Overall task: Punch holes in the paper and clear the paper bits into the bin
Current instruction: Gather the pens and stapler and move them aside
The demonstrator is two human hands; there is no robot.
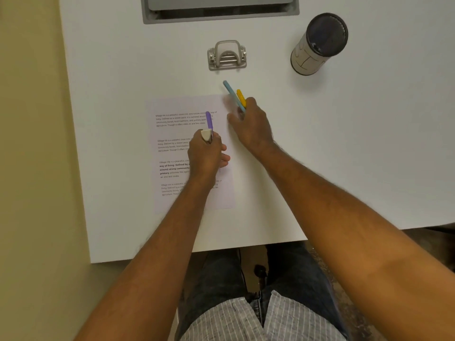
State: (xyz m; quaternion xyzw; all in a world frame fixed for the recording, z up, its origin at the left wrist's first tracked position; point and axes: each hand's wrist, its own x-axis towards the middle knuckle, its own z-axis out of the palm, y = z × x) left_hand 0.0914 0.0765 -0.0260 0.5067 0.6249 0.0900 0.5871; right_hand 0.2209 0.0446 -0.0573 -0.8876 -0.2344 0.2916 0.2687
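So the paper (182, 153) lies flat on the white bench (344, 143), long axis running away from the person, its printed top end pointing toward the hole punch (227, 56) just beyond. No holes yet by the look of it; this seems a clearing step. The left hand (205, 153) has its fingers curled round a purple pen (209, 121) over the sheet, the right hand (248, 126) pinches a blue pen (230, 91) and a yellow pen (241, 97) at the paper's far right corner. Next, set the pens aside, then slide the top edge into the punch. The bin (317, 45) stands well right

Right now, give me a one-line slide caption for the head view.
Left hand holds a purple pen over the paper; right hand grips blue and yellow pens; hole punch sits untouched.
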